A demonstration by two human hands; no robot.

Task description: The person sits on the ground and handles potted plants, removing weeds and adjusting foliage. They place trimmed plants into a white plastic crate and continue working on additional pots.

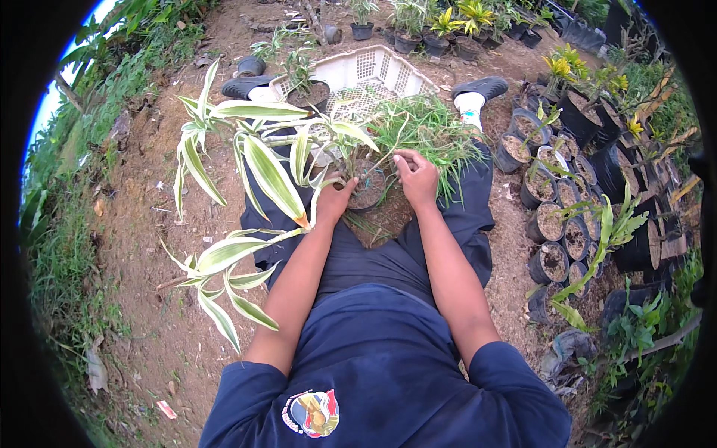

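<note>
Between my legs stands a dark round pot (pixel 368 196) holding soil and a plant with thin stems. My left hand (pixel 336 200) is closed at the left side of this potted plant, its thumb by the rim; leaves partly hide the fingers. Above the pot's right side, my right hand (pixel 418 179) has its fingers pinched together near a thin stem; whatever is between the fingertips is too small to make out. Long green leaves with pale edges (pixel 270 173) spread left from the pot over my left leg and forearm.
A pale plastic crate (pixel 375 63) sits beyond the pot, between my feet. Cut grass (pixel 418 128) is heaped against it and over my right leg. Several soil-filled pots (pixel 551 224) crowd the right side, and more potted plants (pixel 407 41) line the far edge. Weeds border the left.
</note>
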